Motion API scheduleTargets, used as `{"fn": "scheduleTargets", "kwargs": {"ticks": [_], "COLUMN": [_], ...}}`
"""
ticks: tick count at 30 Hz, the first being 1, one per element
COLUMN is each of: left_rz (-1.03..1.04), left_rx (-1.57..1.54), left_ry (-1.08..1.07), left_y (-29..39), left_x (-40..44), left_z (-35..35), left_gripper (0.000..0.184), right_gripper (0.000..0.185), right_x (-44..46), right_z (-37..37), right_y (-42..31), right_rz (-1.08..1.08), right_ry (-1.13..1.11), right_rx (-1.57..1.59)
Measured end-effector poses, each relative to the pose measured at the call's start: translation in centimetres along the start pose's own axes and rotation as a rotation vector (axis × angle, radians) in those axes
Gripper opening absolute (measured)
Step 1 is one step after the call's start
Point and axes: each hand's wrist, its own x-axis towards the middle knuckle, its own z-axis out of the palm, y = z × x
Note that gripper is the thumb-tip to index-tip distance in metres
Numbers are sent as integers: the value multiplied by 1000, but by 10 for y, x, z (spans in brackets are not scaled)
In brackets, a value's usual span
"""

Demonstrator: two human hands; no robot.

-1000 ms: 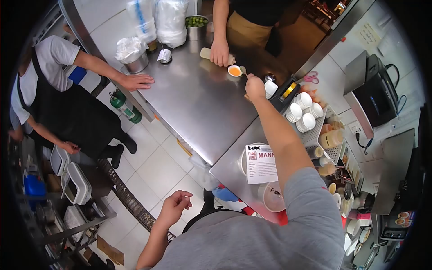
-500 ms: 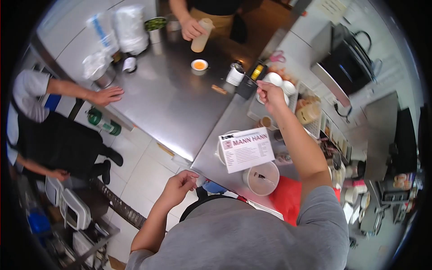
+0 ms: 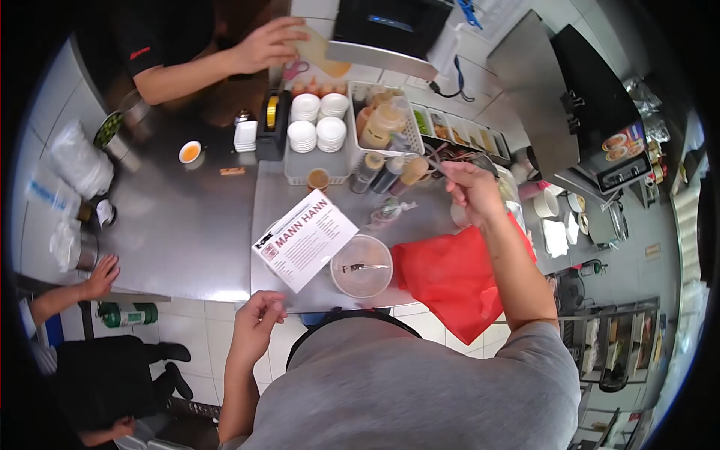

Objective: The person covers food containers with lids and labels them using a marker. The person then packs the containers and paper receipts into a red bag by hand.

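Note:
My right hand (image 3: 474,189) reaches over the right of the counter, fingertips pinched beside the squeeze bottles (image 3: 409,174). A thin greyish thing shows at the fingertips, too small to make out. Loosely curled, with nothing in it, my left hand (image 3: 259,319) hangs at the counter's front edge. Nearest to it is a printed card (image 3: 306,236) reading MANN HANN, lying over a round container. A clear-lidded round tub (image 3: 361,266) with black marker writing stands beside the card. Under my right forearm lies a red bag (image 3: 450,274).
White stacked cups (image 3: 316,135) and a basket of sauce bottles (image 3: 386,124) stand behind, near a tape dispenser (image 3: 271,124). A small bowl of orange sauce (image 3: 190,153) sits left. One co-worker's hand (image 3: 270,45) holds a squeeze bottle; another person's hand (image 3: 101,277) rests on the counter.
My view has turned right. My right hand has moved from near the tape dispenser and cups to the squeeze bottles. The co-worker's bottle has moved from above the sauce bowl toward the back right.

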Motion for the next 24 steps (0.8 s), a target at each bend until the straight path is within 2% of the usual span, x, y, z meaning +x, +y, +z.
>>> {"fn": "scheduleTargets", "kwargs": {"ticks": [3,7,10,13,14,17,21,24], "left_rz": [11,-25,-61,-85,-94,-129,-122,-98], "left_rx": [14,29,55,58,49,93,98,101], "left_ry": [-27,-32,2,31,37,69,95,55], "left_y": [5,3,2,0,-1,0,3,8], "left_x": [3,5,0,-9,-13,-19,-18,-11], "left_z": [8,20,32,40,42,44,47,51], "left_gripper": [16,16,17,16,16,16,17,17], "right_gripper": [18,14,20,19,17,16,16,14], "right_x": [43,149,240,273,275,283,281,262], "right_z": [-58,-95,-114,-96,-91,-80,-86,-93], "right_y": [12,41,82,93,93,100,91,74], "right_rz": [-111,-207,-797,-653,-572,-477,-124,-59], "right_ry": [194,413,522,483,418,519,458,480], "right_rx": [-95,-537,-1237,-1245,-1346,-1142,-466,-246]}}
